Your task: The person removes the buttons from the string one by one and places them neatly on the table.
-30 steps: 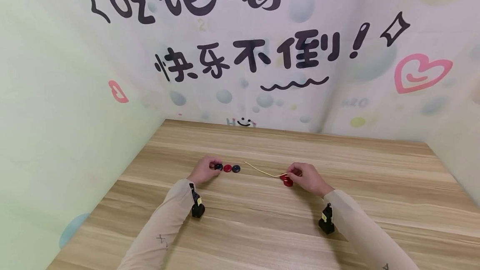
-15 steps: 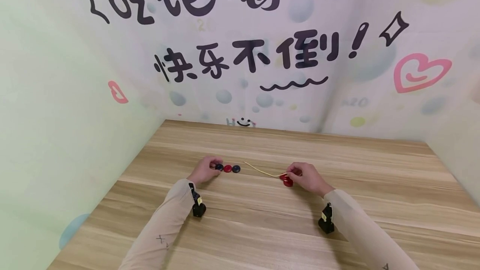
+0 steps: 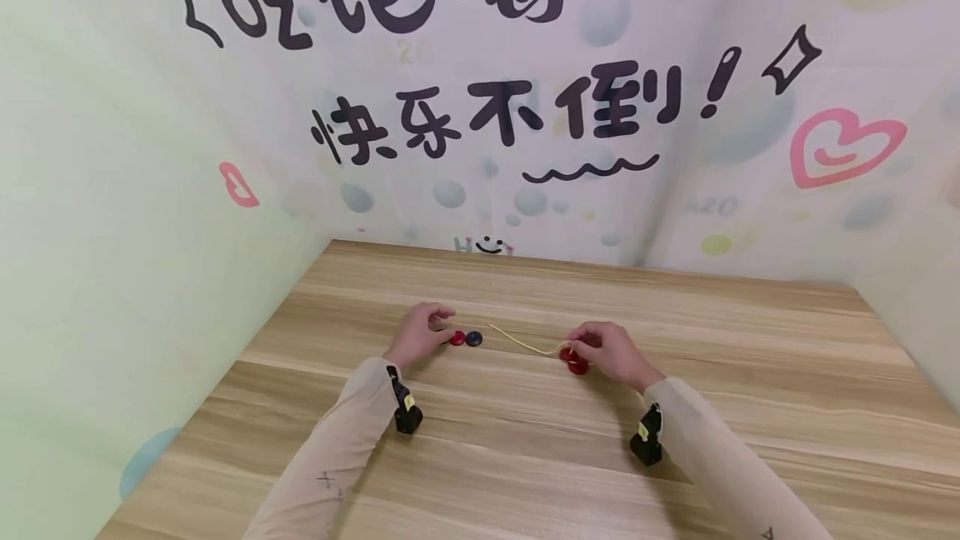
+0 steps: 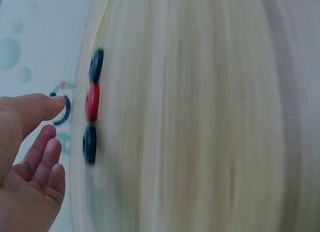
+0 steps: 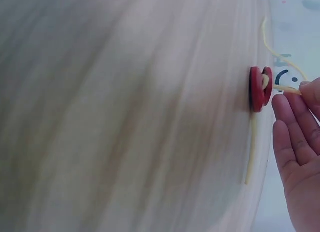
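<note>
My left hand (image 3: 422,333) hovers over a short row of buttons, thumb and fingers apart, holding nothing. In the left wrist view that row has a dark button (image 4: 96,66), a red button (image 4: 92,103) and another dark button (image 4: 89,145). From the head, the hand hides most of the leftmost one. Farther right, my right hand (image 3: 611,350) pinches a thin yellow cord (image 5: 288,89) between thumb and fingertips. Red buttons (image 5: 257,90) sit on this cord just off the fingertips, and a cord tail (image 5: 251,147) runs past them.
All of this lies on a wood-grain table (image 3: 510,432). A printed cloth backdrop (image 3: 420,215) hangs along its far edge, and a pale wall (image 3: 112,273) borders the left side. Each wrist carries a small black camera (image 3: 408,417).
My left hand has let go of the leftmost dark button, spreading its fingers and shifting slightly right and up. The right hand has moved slightly left, still pinching the cord.
</note>
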The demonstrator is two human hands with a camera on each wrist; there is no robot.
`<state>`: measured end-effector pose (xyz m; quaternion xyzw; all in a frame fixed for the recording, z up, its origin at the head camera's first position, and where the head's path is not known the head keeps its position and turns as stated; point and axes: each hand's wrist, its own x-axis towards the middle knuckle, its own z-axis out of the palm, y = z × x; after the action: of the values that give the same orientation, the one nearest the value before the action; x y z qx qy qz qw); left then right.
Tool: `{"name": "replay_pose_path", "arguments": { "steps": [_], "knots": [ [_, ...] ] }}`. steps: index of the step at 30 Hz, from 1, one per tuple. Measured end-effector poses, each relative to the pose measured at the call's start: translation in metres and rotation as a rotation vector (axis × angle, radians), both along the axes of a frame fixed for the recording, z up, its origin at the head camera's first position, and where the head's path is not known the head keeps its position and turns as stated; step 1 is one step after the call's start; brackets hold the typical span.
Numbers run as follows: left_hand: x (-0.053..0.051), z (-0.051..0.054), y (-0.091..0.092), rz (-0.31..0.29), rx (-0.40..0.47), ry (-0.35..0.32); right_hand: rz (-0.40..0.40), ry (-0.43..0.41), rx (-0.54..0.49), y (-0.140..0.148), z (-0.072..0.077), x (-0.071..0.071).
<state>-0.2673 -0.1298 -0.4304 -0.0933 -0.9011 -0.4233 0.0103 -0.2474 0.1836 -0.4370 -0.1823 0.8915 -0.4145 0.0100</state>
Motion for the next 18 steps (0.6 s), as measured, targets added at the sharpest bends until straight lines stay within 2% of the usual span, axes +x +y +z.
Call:
{"name": "replay_pose_path", "arguments": {
  "steps": [4, 8, 11, 18],
  "knots": [
    [0.001, 0.003, 0.018, -0.023, 0.075, 0.023, -0.008, -0.023, -0.065, -0.002, 0.0, -0.001],
    [0.002, 0.004, 0.039, -0.087, 0.13, 0.084, 0.006, -0.021, -0.11, -0.005, 0.0, -0.001],
    [0.004, 0.004, 0.054, -0.123, 0.151, 0.096, 0.028, -0.019, -0.125, -0.009, 0.0, -0.002],
    [0.009, 0.002, 0.087, -0.206, 0.187, 0.037, 0.058, -0.058, -0.138, -0.018, 0.009, -0.001]
  ]
}}
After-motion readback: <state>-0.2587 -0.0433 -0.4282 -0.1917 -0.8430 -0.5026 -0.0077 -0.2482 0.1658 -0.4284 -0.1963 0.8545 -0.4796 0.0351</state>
